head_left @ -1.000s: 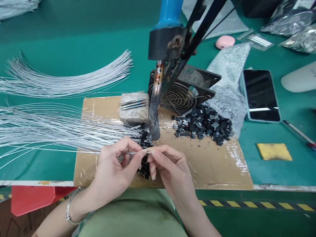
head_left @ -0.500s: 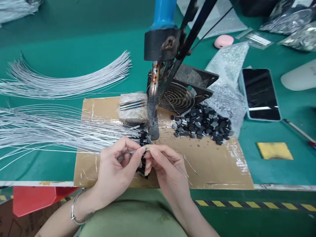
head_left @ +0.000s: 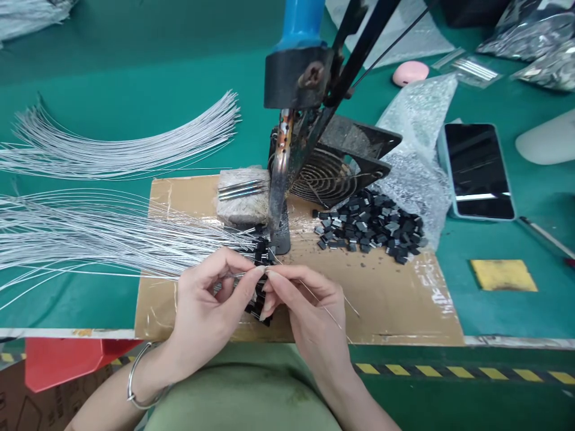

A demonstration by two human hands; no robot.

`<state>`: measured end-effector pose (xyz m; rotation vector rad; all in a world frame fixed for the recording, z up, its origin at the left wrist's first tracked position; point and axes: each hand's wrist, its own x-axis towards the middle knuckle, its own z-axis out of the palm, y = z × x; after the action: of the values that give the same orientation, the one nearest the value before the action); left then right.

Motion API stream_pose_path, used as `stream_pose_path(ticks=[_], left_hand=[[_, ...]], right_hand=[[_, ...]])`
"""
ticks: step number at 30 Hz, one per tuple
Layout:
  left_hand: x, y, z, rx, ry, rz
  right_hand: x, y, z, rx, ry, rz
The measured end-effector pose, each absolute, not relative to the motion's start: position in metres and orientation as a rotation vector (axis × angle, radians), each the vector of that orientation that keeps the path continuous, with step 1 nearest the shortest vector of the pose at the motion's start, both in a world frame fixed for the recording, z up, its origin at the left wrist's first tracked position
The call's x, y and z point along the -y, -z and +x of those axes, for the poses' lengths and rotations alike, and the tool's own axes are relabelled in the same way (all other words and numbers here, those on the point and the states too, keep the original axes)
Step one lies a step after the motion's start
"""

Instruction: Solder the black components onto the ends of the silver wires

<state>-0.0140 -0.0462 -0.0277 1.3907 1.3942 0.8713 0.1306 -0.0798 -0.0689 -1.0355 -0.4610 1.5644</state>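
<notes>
White wire [head_left: 235, 275] sits pinched in our left hand [head_left: 209, 311], over the black connectors [head_left: 262, 251]; our right hand [head_left: 317, 311] presses its fingertips together just beside, their hold too small to tell. We'd best keep both grips light.

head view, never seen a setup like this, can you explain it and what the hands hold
These are a person's bare left hand and right hand, seen from a camera worn on the head, looking forward and down. Their fingers meet, pinching a thin silvery strand; the exact grip point is too small to make out. Below lies a flat brown cardboard sheet on a green table. Long, thin grey wires stretch in from the left, and small black rectangular pieces lie heaped to the right. Beyond the hands is a blue-and-black tool with a scorched metal tube.
</notes>
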Motion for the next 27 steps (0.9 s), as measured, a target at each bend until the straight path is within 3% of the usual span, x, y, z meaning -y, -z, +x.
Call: stream_pose_path(ticks=[27], left_hand=[[0.052, 0.031, -0.015, -1.398, -0.856, 1.537]], right_hand=[[0.073, 0.062, 0.144, 0.366, -1.734, -1.000]])
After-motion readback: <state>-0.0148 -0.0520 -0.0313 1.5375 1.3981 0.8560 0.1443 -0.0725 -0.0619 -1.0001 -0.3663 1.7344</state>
